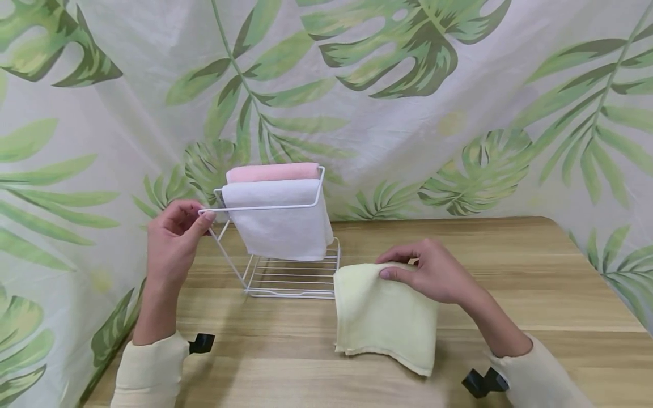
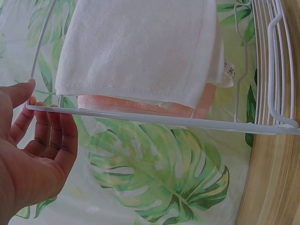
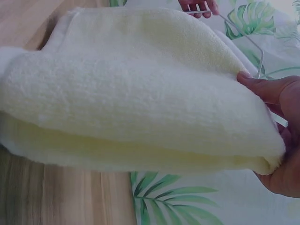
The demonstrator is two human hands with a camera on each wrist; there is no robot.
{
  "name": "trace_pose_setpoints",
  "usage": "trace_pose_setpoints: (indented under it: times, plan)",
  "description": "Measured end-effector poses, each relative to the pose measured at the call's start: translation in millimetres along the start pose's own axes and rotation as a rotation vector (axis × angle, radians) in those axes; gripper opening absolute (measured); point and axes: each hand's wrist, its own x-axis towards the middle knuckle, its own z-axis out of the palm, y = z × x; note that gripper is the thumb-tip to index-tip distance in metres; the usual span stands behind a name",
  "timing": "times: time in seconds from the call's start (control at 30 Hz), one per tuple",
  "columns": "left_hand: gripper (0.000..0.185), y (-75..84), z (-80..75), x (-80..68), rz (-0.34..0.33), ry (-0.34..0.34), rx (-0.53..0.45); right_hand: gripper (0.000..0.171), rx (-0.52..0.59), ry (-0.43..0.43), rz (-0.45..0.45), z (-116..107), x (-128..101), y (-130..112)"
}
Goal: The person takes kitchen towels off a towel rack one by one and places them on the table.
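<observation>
Right hand (image 1: 433, 277) pinches the folded pale-yellow towel (image 1: 385, 314) at its top fold, thumb on top and fingers under; the towel hangs off the grip with its lower edge near or on the wooden table (image 1: 510, 317), just right of the rack.

Left hand (image 1: 173, 241) holds the front rail of the white wire towel rack (image 1: 285, 277) at its left corner, thumb on the rail, fingers loosely curled behind it.

Front rail is bare. Behind it, 2 rails carry a white towel (image 1: 280, 218) and a pink towel (image 1: 272, 171).

Risks, as I judge them:
- rack is light wire; pressure on the rail could tip it
- the 1-edge pinch could let the fold open
- yellow towel could snag the white one
</observation>
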Motion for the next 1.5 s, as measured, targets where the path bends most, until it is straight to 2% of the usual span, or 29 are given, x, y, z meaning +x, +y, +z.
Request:
trace_pose_setpoints:
  times: [0.3, 0.77, 1.13, 1.5]
  plan:
    - [0.006, 0.5, -0.4, -0.2, 0.0, -0.005, 0.012, 0.015, -0.052, 0.011, -0.03, -1.0, 13.2, 17.0]
    - [0.008, -1.0, -1.1, -0.7, -0.022, -0.01, 0.0, 0.018, -0.104, -0.001, -0.005, 7.0, 37.0, 57.2]
    - [0.008, -1.5, -2.4, -0.8, -0.021, -0.012, 0.017, 0.02, -0.065, -0.005, -0.028, 20.6, 54.3, 83.2]
    - [0.008, -0.1, -3.7, -0.7, -0.01, -0.018, 0.039, 0.02, -0.028, -0.003, 0.016, 34.6, 69.0, 100.3]
